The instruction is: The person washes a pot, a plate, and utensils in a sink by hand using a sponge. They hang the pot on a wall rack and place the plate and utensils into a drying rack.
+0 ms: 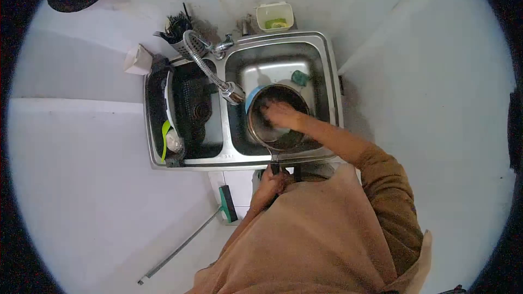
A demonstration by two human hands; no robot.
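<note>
A frying pan (289, 142) is held over the right sink basin, its handle (275, 167) pointing toward my body. My left hand (269, 184) is wrapped round that handle at the sink's front edge. Inside the pan, my right hand (281, 114) reaches down onto the cooking surface. Its fingers are blurred, and whether anything is under them does not show. Part of a blue item (251, 98) peeks out at the pan's left edge. Behind the pan a green sponge (299, 78) lies on the basin floor. The faucet's spray head (233, 93) hangs just left of the pan.
The left basin holds a dark rack (199, 110), a light-green utensil (165, 136) and other ware. Behind the sink stand a cutlery holder (188, 48) and a white tub (274, 17). A floor squeegee (227, 204) leans below, left of my body.
</note>
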